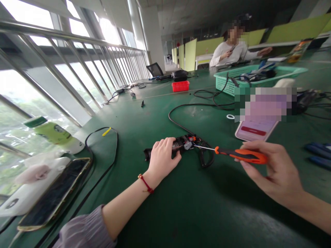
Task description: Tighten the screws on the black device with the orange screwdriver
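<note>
A black power tool (182, 143) with its inner parts showing lies on the green table (165, 206). My left hand (162, 159) is wrapped over its barrel end and holds it against the table. Between thumb and fingers, my right hand (274, 168) grips the handle of an orange and black screwdriver (240, 155). The screwdriver's thin shaft points left, and its tip is at the exposed parts near the tool's middle. Whether the tip sits in a screw is too small to tell. A black cable (178, 124) runs from the tool toward the back.
Behind are a red basket (180, 86) and a green basket (224, 84) of tools. A lit phone (256, 129) stands at right, near blue-handled tools (319, 155). At left lie a dark phone (55, 194), a bottle (54, 134) and a looped cable (117, 137). A person (230, 51) sits across.
</note>
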`<state>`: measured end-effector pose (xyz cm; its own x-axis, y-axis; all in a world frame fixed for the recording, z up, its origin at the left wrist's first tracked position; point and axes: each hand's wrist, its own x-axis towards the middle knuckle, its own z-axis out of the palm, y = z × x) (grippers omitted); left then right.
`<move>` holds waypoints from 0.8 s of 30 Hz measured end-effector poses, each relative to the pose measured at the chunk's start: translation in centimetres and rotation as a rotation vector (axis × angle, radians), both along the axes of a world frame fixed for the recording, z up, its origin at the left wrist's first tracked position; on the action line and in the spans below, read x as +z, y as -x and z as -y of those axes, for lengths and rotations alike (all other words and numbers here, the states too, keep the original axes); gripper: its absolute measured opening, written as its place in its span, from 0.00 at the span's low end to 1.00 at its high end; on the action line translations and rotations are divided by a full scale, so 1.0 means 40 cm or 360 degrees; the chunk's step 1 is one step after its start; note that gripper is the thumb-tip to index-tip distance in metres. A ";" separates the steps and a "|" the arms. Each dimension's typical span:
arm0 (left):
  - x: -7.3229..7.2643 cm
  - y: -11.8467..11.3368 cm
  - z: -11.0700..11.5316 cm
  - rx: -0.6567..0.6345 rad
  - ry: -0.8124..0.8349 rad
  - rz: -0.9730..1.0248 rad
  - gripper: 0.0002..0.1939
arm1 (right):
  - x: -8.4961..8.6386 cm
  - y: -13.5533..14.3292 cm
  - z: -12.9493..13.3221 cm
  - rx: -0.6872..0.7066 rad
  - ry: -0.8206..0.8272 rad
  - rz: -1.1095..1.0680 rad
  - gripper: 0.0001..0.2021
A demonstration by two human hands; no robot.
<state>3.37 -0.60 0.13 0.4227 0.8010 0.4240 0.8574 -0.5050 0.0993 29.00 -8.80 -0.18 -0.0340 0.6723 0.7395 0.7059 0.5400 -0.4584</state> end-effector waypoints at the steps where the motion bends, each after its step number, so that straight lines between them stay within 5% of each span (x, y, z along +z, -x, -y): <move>1: 0.000 0.000 0.000 0.0002 -0.0003 0.0000 0.14 | 0.000 -0.001 0.000 -0.0003 -0.0010 -0.0010 0.18; 7: -0.002 0.001 -0.002 -0.0004 0.0005 -0.0004 0.13 | 0.013 -0.002 -0.002 0.0072 0.0257 0.0161 0.11; 12: -0.001 0.001 -0.002 0.0002 0.0001 0.0009 0.13 | 0.008 0.002 0.001 0.0008 -0.0002 0.0127 0.19; 19: -0.001 0.000 -0.001 0.0009 0.0007 -0.0001 0.13 | 0.014 0.002 0.000 0.0127 0.0251 0.0329 0.11; 24: 0.000 0.000 -0.001 0.0011 0.0014 -0.0003 0.14 | 0.012 0.005 0.000 0.0008 0.0029 0.0211 0.17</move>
